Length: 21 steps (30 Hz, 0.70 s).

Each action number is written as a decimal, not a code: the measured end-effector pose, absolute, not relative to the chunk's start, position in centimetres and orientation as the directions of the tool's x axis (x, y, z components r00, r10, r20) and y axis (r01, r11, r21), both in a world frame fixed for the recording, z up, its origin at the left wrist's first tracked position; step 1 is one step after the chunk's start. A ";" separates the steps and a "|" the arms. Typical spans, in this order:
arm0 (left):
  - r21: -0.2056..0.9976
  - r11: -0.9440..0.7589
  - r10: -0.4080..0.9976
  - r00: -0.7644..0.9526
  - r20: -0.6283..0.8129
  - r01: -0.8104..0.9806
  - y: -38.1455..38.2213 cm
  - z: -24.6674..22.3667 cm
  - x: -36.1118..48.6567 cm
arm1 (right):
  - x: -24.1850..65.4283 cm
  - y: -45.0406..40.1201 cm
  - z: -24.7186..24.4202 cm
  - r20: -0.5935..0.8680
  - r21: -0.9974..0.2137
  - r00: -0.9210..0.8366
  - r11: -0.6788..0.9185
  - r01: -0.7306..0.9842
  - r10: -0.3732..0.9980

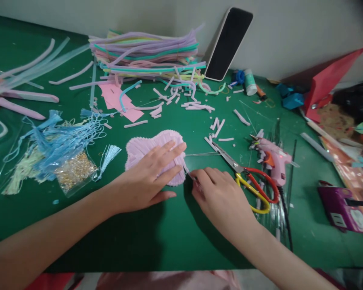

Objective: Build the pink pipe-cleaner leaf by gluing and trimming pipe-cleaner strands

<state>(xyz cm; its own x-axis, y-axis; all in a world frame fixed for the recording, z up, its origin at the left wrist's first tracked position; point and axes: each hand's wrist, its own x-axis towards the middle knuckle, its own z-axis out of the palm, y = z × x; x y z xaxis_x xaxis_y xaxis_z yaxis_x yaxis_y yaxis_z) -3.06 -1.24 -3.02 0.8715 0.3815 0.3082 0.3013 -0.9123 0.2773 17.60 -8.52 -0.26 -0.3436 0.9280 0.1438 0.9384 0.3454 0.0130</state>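
A lilac fan-like piece with a bumpy edge [139, 150], seemingly made of pipe cleaners, lies flat on the green table. Across it rests my left hand [157, 169], fingers stretched out and pressing on its surface. At its right edge my right hand [216, 189] is closed in a pinch on the end of a thin lilac pipe cleaner [186, 167]. Thin wires [202, 154] stick out from the piece toward the scissors [236, 166], which have one red and one yellow handle. Beyond them lies a pink glue gun [276, 161].
A bundle of pastel pipe cleaners [148, 50] lies by the wall, near a leaning phone [229, 44]. Lilac offcuts [198, 106] are scattered in front. Blue tassels [54, 139] and a bag of gold beads [75, 171] are at left; a purple box [340, 205] is at right.
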 end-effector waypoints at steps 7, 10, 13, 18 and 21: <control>0.293 -0.909 0.350 0.924 0.152 0.296 -1.0 -3.3 -2.8 | 16.9 -10.3 -0.8 0.135 -0.044 -0.306 0.314 0.948 0.942; 0.312 -0.901 0.357 0.923 0.143 0.300 -0.9 -3.4 -2.8 | 17.2 -11.1 -0.7 0.096 -0.070 -0.284 0.291 0.954 0.954; 0.325 -0.897 0.364 0.918 0.160 0.299 -1.0 -3.4 -2.9 | 18.0 -11.7 -0.4 0.085 -0.005 -0.349 0.350 0.937 0.933; 0.369 -0.863 0.433 0.882 0.189 0.344 -1.0 -3.4 -2.9 | 19.0 -12.3 -0.3 0.111 0.054 -0.378 0.375 0.926 0.919; 0.368 -0.864 0.433 0.881 0.190 0.345 -0.9 -3.4 -2.8 | 18.7 -12.4 -0.7 0.126 0.060 -0.389 0.384 0.921 0.913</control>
